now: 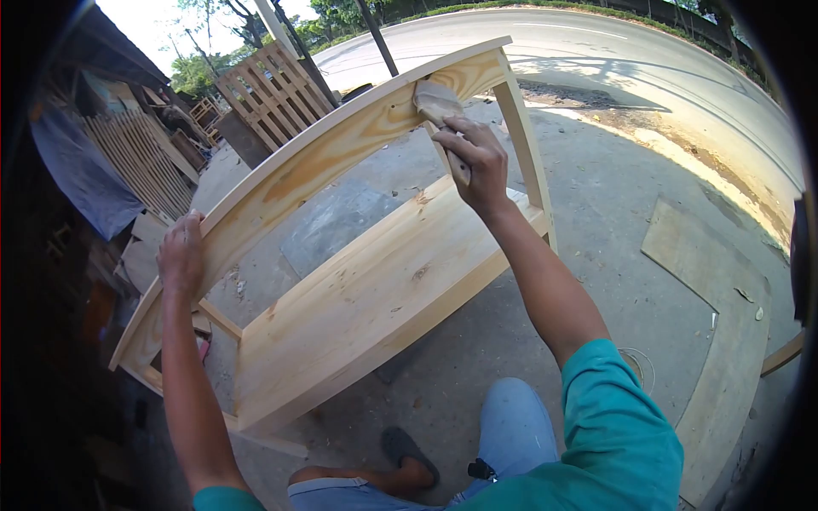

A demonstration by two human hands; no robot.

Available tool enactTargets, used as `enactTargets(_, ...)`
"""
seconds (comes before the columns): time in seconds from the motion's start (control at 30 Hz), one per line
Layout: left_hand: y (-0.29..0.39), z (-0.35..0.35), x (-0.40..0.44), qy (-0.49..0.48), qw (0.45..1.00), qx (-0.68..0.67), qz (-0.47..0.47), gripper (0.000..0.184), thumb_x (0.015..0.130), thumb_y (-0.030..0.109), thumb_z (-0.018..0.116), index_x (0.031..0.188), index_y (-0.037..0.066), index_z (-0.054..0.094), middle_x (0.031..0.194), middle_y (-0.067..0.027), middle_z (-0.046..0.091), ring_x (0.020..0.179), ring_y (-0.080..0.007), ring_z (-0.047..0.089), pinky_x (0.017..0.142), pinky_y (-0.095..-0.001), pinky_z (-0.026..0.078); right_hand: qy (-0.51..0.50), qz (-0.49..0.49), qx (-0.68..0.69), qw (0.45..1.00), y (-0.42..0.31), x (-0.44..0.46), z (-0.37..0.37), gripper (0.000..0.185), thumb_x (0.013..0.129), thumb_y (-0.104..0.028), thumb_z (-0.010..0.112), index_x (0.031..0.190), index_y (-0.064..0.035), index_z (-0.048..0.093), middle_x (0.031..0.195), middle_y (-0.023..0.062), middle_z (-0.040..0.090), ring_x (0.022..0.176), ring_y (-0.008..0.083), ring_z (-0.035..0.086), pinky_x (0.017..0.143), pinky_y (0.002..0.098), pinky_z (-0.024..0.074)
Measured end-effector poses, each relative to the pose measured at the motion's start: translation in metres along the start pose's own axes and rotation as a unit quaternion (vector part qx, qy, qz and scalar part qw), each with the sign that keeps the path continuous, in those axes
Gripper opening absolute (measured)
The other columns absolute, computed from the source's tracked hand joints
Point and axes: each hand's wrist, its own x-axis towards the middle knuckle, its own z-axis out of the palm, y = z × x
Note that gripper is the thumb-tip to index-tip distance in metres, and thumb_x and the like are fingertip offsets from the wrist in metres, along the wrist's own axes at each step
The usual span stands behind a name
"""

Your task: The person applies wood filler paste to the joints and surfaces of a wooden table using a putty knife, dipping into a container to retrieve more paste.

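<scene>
A pale, unpainted wooden bench [366, 294] stands at an angle in front of me, its long curved top rail [315, 157] running from lower left to upper right. Near the rail's right end, my right hand [480, 162] is closed around the handle of a wide flat paintbrush [436, 100]. The brush head lies against the rail's inner face. My left hand [181, 255] grips the upper edge of the rail toward its left end, fingers wrapped over the far side. Part of the left end frame is hidden behind my left forearm.
Concrete floor [596, 217] surrounds the bench. A thin flat board [716, 264] lies on the right. Behind the rail stand a slatted wooden pallet [273, 94] and a blue tarp [81, 166] beside stacked slats [141, 157]. A road [596, 51] passes beyond.
</scene>
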Motion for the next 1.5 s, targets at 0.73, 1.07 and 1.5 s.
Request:
enactTargets(0.73, 0.002, -0.003, -0.002, 0.006, 1.0, 0.003, 0.014, 0.054, 0.101, 0.045, 0.032, 0.114, 0.009, 0.069, 0.121, -0.0211, 0.065, 0.118, -0.0399, 0.057, 0.102, -0.046, 0.041, 0.103, 0.132, -0.017, 0.986, 0.109, 0.077, -0.027, 0.012, 0.087, -0.01, 0.072, 0.099, -0.0096, 0.075, 0.099, 0.009, 0.074, 0.089, 0.0242, 0.072, 0.076, 0.0347, 0.055)
enactTargets(1.07, 0.002, -0.008, -0.022, 0.016, 0.997, 0.042, 0.057, 0.053, 0.101, 0.039, 0.029, 0.114, 0.006, 0.068, 0.116, -0.021, 0.066, 0.112, -0.04, 0.059, 0.097, -0.0482, 0.043, 0.12, 0.364, 0.314, 0.869, 0.183, 0.1, -0.092, 0.015, 0.087, -0.01, 0.074, 0.101, -0.0042, 0.075, 0.093, 0.0047, 0.074, 0.081, 0.0152, 0.071, 0.072, 0.0265, 0.0564)
enactTargets(1.5, 0.008, -0.015, -0.041, 0.019, 0.995, 0.059, 0.075, 0.052, 0.101, 0.036, 0.027, 0.112, 0.006, 0.068, 0.117, -0.0169, 0.066, 0.113, -0.0374, 0.058, 0.097, -0.0466, 0.043, -0.02, 0.0, 0.108, 0.994, -0.098, 0.008, -0.016, 0.023, 0.08, -0.005, 0.069, 0.101, -0.0132, 0.071, 0.11, 0.0102, 0.065, 0.097, 0.0305, 0.065, 0.076, 0.0396, 0.0554)
